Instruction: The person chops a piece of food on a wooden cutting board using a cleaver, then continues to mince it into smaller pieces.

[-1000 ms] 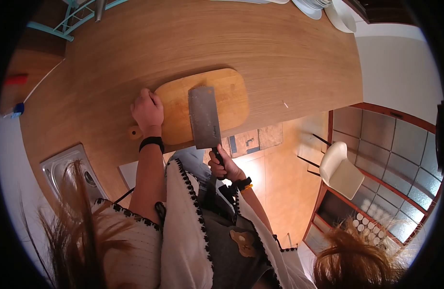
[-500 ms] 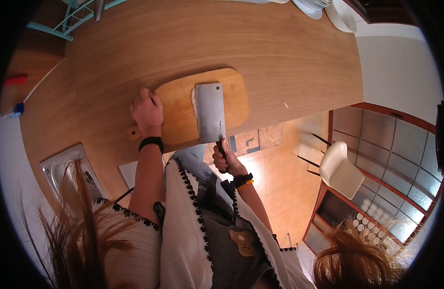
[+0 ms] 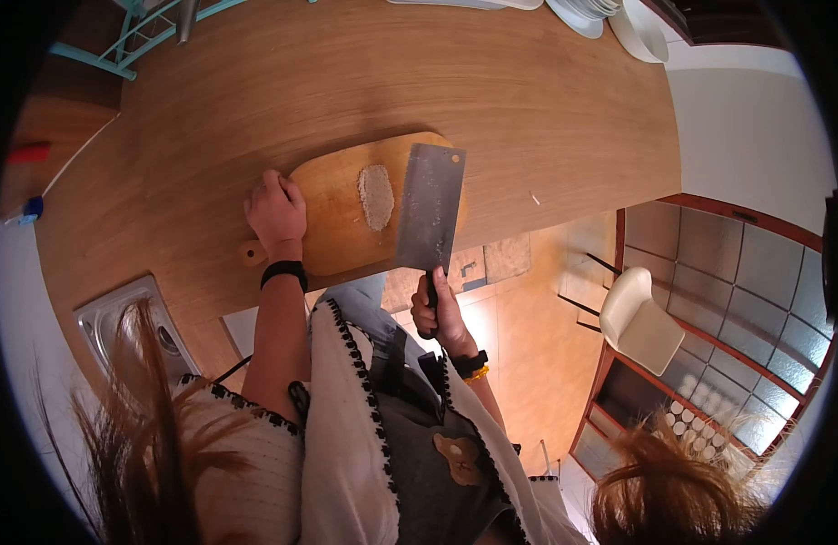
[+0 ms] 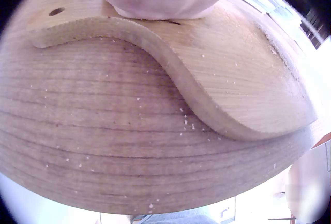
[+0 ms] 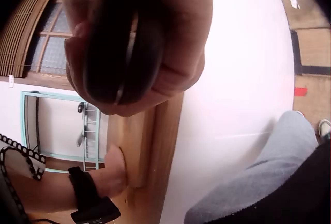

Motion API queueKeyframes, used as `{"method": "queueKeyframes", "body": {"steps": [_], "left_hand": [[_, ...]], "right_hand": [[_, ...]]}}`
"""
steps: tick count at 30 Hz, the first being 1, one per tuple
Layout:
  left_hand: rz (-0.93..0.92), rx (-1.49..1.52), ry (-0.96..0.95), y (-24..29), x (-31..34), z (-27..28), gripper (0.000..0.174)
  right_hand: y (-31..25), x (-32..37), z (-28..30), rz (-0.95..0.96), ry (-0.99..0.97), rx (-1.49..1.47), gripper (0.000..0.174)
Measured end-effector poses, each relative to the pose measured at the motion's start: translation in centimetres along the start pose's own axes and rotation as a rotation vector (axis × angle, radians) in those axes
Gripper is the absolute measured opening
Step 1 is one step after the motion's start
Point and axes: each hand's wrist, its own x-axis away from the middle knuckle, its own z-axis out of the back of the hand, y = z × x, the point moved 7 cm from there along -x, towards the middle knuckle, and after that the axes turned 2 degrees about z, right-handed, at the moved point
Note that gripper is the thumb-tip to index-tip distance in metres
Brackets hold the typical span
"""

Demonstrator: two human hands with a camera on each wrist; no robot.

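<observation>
My left hand [image 3: 276, 218] grips the left end of the wooden cutting board [image 3: 323, 195], its fingers curled at the edge beside the holed handle [image 3: 252, 252]. In the left wrist view, the heel of that hand lies close on the board [image 4: 232, 79]. My right hand [image 3: 443, 313] holds a cleaver [image 3: 431, 204] by its black handle. The broad blade, speckled with bits, overlaps the board's right end in the head view. Left of the blade lies an oblong heap of pale, finely chopped stuff [image 3: 376, 197]. In the right wrist view the handle butt [image 5: 124, 53] pokes out of the fist.
Pale crumbs [image 4: 189, 123] dot the wooden counter [image 3: 537, 118]. A steel sink [image 3: 119, 318] is at the lower left, a turquoise rack [image 3: 101, 59] at the upper left. Stacked plates [image 3: 587, 14] and a white bowl [image 3: 639, 36] stand at the back right. A chair [image 3: 639, 318] is on the floor.
The cleaver has moved rightward from the middle of the board, and the chopped heap formerly under the blade now shows. My left hand has stayed on the board.
</observation>
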Motion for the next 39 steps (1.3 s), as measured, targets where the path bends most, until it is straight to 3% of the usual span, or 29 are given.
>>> {"method": "queueKeyframes", "body": {"steps": [1, 3, 9, 14, 25, 28, 39], "left_hand": [[-0.004, 0.0, 0.006, 0.1, 0.0, 0.1, 0.008], [-0.008, -0.002, 0.006, 0.2, 0.0, 0.1, 0.008], [-0.016, -0.026, 0.005, 0.6, 0.1, 0.4, 0.008], [-0.04, -0.028, 0.052, 0.5, 0.0, 0.7, 0.009], [-0.013, -0.011, 0.009, 0.4, 0.0, 0.4, 0.007], [-0.025, 0.0, 0.029, 0.5, 0.0, 0.7, 0.007], [-0.006, -0.032, -0.028, 0.5, 0.0, 0.6, 0.008]], "right_hand": [[-0.1, 0.2, -0.3, 0.0, 0.0, 0.0, 0.052], [-0.9, 0.5, 0.6, 0.114, 0.262, 0.203, 0.052], [-1.1, 1.0, -2.6, 0.249, 0.449, 0.636, 0.041], [-1.1, 0.8, -3.8, 0.341, 0.432, 0.819, 0.045], [-1.7, 1.2, -3.8, 0.361, 0.455, 0.739, 0.04], [-1.9, 1.1, -4.0, 0.446, 0.45, 0.711, 0.042], [-1.6, 0.7, -2.7, 0.352, 0.479, 0.739, 0.043]]}}
